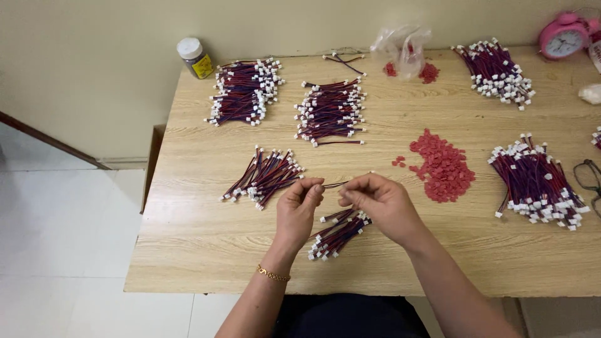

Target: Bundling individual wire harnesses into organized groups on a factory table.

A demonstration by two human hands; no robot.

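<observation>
The left hand has its fingertips pinched tight on one end of a thin red-and-dark wire lead, the other fingers curled in behind. The right hand pinches the same lead from the other side, thumb and forefinger closed on it; whether a small connector sits under those fingertips is hard to tell, as they hide it. The lead runs short and nearly level between the two hands, held just above the table.

Directly beneath the hands lies a small loose bundle of leads, slim twisted wires ending in tiny white plastic plugs. A gold chain bracelet circles the left wrist. To the left of the hands sits a fanned bundle of the same wires.

To the right, a heap of small flat red plastic pieces spreads on the wood, with a few strays beside it. Farther right lies a thick bundle with crowded white ends, and the rim of a pair of spectacles shows at the edge.

Along the back stand two more dense piles and, a crumpled clear plastic bag, another pile, a small white-capped jar and a round pink alarm clock. The table is pale wood-grain laminate, smooth and matte.
</observation>
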